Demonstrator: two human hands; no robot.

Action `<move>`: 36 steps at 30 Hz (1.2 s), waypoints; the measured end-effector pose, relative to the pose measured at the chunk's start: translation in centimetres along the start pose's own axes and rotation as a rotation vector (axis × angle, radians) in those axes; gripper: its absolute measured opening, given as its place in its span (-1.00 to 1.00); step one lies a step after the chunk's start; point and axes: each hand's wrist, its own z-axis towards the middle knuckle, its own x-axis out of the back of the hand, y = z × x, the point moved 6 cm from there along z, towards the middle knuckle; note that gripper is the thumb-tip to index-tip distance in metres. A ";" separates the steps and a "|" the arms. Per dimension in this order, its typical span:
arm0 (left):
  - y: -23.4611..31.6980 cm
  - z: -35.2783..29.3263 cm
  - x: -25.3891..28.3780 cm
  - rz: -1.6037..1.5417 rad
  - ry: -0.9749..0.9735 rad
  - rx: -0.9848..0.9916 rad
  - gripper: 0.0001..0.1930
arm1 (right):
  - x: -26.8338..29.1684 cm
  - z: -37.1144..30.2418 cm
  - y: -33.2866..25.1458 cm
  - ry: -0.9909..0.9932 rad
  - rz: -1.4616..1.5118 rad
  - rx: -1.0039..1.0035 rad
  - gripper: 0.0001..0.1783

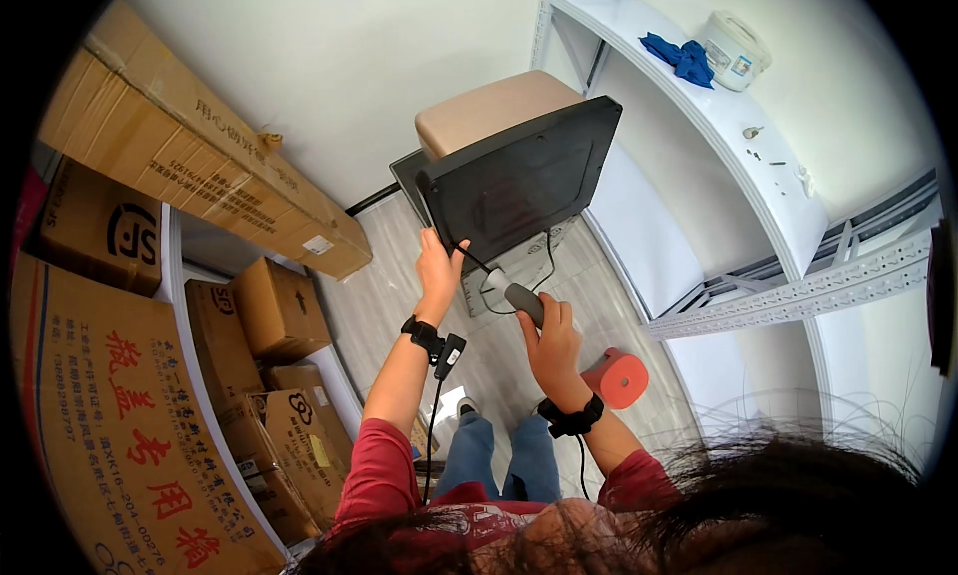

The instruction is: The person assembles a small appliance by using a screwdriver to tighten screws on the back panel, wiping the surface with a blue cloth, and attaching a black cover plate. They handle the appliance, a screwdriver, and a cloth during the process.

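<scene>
A large black panel (524,176) stands tilted in front of me, with a tan box-shaped body (499,111) behind its upper edge. My left hand (437,271) is at the panel's lower left corner, its fingers and thumb closed about that edge. In my right hand (554,341) is a grey-handled screwdriver (521,300), its thin dark shaft slanting up left to the same corner, close to my left fingertips. Just where the tip touches is hard to make out. From the panel's lower edge a thin black cable (550,256) hangs and loops behind the handle.
A red rounded object (617,379) with a hole on top stands on the floor at my right. White shelving (689,106) on the right bears a white lidded container (735,51) and blue cloth (682,60). Cardboard boxes (284,311) fill shelves at left, beside a long carton (215,146).
</scene>
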 end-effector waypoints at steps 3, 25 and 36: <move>-0.2 -0.1 -0.2 0.023 -0.025 -0.001 -0.52 | -0.5 0.2 1.4 -0.135 -0.046 -0.209 -0.58; 0.5 -0.3 0.1 0.064 0.001 -0.041 -0.52 | 0.6 0.1 2.4 -0.145 0.071 -0.260 -0.70; 0.2 -0.2 -0.2 0.081 -0.014 -0.029 -0.50 | -0.2 -1.2 0.7 -0.114 0.206 0.067 -0.67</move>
